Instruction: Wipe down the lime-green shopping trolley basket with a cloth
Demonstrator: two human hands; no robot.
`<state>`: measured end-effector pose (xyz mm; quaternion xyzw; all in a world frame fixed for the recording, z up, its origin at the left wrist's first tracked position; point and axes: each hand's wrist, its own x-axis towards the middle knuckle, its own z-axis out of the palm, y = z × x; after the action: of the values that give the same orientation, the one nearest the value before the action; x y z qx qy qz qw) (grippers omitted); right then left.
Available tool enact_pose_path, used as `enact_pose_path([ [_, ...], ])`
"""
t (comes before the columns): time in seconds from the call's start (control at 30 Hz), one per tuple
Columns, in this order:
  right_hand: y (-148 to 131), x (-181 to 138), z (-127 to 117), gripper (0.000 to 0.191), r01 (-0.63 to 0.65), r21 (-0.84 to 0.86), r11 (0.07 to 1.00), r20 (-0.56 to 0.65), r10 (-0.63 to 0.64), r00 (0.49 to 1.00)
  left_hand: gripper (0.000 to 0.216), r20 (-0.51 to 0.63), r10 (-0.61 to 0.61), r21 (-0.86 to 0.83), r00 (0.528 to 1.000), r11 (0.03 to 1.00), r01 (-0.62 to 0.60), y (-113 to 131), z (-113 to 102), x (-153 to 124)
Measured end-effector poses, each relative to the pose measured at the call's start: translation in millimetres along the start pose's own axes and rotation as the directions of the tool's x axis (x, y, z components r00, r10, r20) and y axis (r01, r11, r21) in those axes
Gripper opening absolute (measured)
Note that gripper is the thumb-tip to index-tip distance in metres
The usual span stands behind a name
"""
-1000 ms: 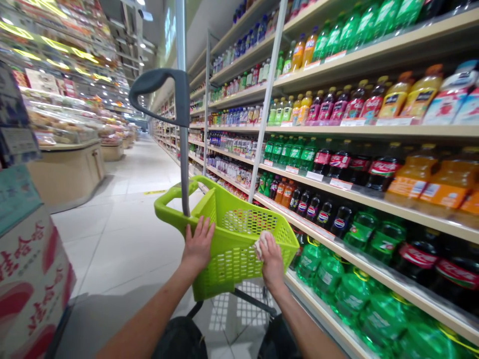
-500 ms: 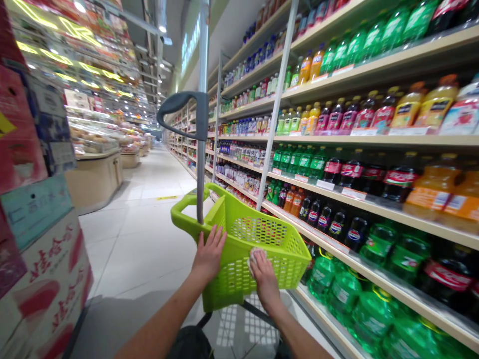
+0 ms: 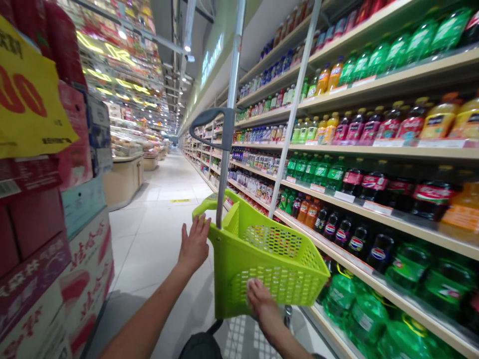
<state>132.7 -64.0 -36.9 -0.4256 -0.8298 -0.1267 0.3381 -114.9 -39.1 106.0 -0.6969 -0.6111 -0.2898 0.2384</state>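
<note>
A lime-green plastic shopping cart basket (image 3: 269, 279) with perforated sides stands before me, fixed to a metal pole (image 3: 223, 179) with a dark grey handle grip (image 3: 227, 128). My left hand (image 3: 194, 243) is open, fingers spread, with the fingertips at the basket's left end beside the pole. Low on the near side, my right hand (image 3: 262, 303) presses a crumpled white cloth (image 3: 250, 289) against the perforated wall. Most of the cloth is hidden under the fingers. No goods show inside the basket.
Shelves (image 3: 389, 149) of bottled drinks run along the right, close to the basket. Stacked cartons (image 3: 88, 269) with a yellow price sign (image 3: 33, 94) stand at the left. Tiled floor (image 3: 164, 219) stretches down the aisle past a wooden display counter (image 3: 123, 182).
My left hand has moved up and left from the side panel to the basket's handle end. The right hand has slid lower with the cloth. The view has turned left.
</note>
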Motion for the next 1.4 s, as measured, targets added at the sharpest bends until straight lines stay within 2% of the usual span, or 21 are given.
enact_pose_path([
  [0.1, -8, 22, -12, 0.046, 0.039, -0.003, 0.999, -0.105, -0.039, 0.994, 0.066, 0.065, 0.042, 0.013, 0.997, 0.999, -0.043, -6, -2, 7],
  [0.2, -12, 57, -25, 0.044, 0.001, -0.016, 1.000, -0.210, -0.004, 0.978, 0.066, 0.067, 0.011, 0.030, 0.998, 0.999, -0.013, -4, -2, 7],
  [0.27, -10, 58, -20, 0.040, -0.017, -0.041, 0.999, -0.174, 0.009, 0.985, 0.067, 0.079, 0.009, 0.027, 0.997, 1.000, -0.011, -2, -3, 5],
  [0.37, -9, 35, 0, 0.033, 0.056, -0.060, 0.997, -0.046, -0.059, 0.997, 0.070, 0.094, 0.032, 0.014, 0.995, 0.999, -0.033, -2, -4, 0],
  [0.43, -18, 32, 5, 0.032, 0.127, -0.052, 0.991, -0.057, -0.130, 0.990, 0.071, 0.081, 0.038, 0.018, 0.996, 0.999, -0.039, -1, -5, -2],
  [0.5, -37, 55, -3, 0.036, 0.186, -0.040, 0.982, -0.159, -0.190, 0.969, 0.069, 0.058, 0.040, 0.026, 0.997, 0.999, -0.041, -1, -4, -3],
  [0.6, -64, 112, -20, 0.040, 0.238, -0.021, 0.971, -0.307, -0.232, 0.923, 0.065, 0.033, 0.055, 0.029, 0.998, 0.998, -0.056, -2, -3, -4],
  [0.67, -70, 132, -19, 0.039, 0.240, -0.029, 0.970, -0.309, -0.237, 0.921, 0.064, 0.033, 0.072, 0.026, 0.997, 0.997, -0.073, -5, -4, -4],
  [0.73, -68, 124, -6, 0.037, 0.274, -0.034, 0.961, -0.216, -0.275, 0.937, 0.065, 0.040, 0.090, 0.022, 0.995, 0.996, -0.091, -8, -6, -3],
  [0.8, -60, 99, 10, 0.034, 0.354, -0.014, 0.935, -0.103, -0.353, 0.930, 0.066, 0.045, 0.097, 0.019, 0.994, 0.995, -0.098, -9, -7, -3],
  [0.87, -55, 80, 16, 0.031, 0.396, 0.022, 0.918, -0.070, -0.394, 0.916, 0.066, 0.043, 0.086, 0.018, 0.995, 0.996, -0.087, -8, -8, -3],
  [0.93, -54, 82, 6, 0.034, 0.355, 0.052, 0.933, -0.131, -0.346, 0.929, 0.066, 0.036, 0.070, 0.017, 0.997, 0.997, -0.071, -6, -6, -4],
  [1.07, -51, 114, -19, 0.038, 0.211, 0.088, 0.974, -0.296, -0.177, 0.939, 0.065, 0.026, 0.062, 0.019, 0.998, 0.998, -0.063, -2, -4, -6],
  [1.13, -42, 108, -15, 0.038, 0.174, 0.088, 0.981, -0.272, -0.145, 0.951, 0.066, 0.032, 0.065, 0.022, 0.997, 0.998, -0.065, -2, -4, -6],
  [1.3, -14, 40, 8, 0.032, 0.138, 0.122, 0.983, -0.046, -0.133, 0.990, 0.067, 0.038, 0.071, 0.017, 0.997, 0.997, -0.072, -2, -4, -5],
  [1.4, -4, 33, -8, 0.034, 0.065, 0.148, 0.987, -0.104, -0.050, 0.993, 0.066, 0.011, 0.065, 0.008, 0.998, 0.998, -0.065, -1, -2, -6],
])
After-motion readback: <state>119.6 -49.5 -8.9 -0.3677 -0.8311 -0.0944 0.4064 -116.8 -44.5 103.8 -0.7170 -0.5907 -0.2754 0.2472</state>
